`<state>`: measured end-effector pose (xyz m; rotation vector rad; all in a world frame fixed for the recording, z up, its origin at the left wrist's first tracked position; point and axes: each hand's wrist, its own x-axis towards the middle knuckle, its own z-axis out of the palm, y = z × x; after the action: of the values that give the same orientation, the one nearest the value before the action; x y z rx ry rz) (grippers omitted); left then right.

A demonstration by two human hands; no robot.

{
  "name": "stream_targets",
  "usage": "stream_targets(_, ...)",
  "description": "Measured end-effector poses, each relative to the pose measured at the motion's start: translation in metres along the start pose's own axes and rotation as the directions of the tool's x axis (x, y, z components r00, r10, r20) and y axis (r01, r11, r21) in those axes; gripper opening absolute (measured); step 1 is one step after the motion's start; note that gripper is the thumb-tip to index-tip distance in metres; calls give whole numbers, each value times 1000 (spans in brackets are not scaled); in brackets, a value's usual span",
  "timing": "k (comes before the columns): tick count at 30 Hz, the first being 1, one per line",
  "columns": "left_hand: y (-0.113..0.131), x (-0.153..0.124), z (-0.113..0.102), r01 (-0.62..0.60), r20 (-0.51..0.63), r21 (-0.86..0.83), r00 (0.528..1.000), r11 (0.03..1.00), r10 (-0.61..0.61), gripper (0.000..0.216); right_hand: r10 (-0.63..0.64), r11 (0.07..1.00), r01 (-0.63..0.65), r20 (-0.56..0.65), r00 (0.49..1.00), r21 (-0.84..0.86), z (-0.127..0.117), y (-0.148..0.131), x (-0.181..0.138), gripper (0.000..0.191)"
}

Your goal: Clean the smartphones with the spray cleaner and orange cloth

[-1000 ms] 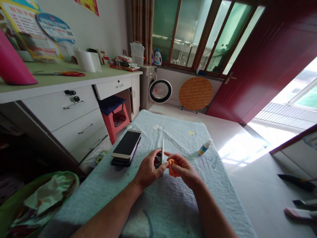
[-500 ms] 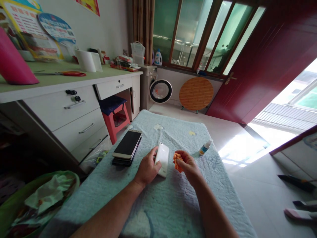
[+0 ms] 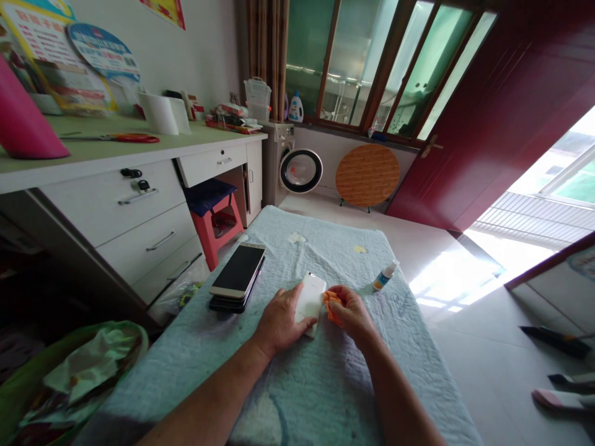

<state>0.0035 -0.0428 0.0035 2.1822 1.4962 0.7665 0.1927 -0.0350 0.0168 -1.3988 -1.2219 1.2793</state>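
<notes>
A white phone (image 3: 312, 296) lies back-up on the pale blue cloth (image 3: 325, 384) over the table. My left hand (image 3: 281, 323) presses on its near left side, thumb and fingers wrapped around its edge. My right hand (image 3: 349, 314) is pinched on a small orange cloth (image 3: 331, 302), which touches the phone's right edge. A stack of dark phones with a gold-rimmed one on top (image 3: 236, 275) sits to the left of my hands. A small white bottle with a blue label (image 3: 385, 275) lies to the right.
A desk with drawers (image 3: 121, 198) runs along the left, a red stool (image 3: 214, 217) beneath it. A green bag of rubbish (image 3: 69, 371) sits at lower left. A washing machine (image 3: 290, 164) and a round wooden tabletop (image 3: 367, 175) stand by the far wall.
The white phone went from standing on edge between my hands to lying flat, back up. My left hand now presses it down and the orange cloth has come against its right edge.
</notes>
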Motion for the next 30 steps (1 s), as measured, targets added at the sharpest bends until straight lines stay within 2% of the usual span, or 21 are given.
stream_targets(4,1,0,-4,-64,55,19,997,998,63,88,-17,1000,17,-3,1000,-5,-2,0,0,29)
stream_targets(9,3,-1,-7,-112,106,27,988,993,108,96,-36,999,36,-24,999,-29,-6,1,1,27)
stream_targets(30,1,-1,-3,-121,96,43,989,992,116,83,-39,991,30,-67,997,-130,-3,8,3,28)
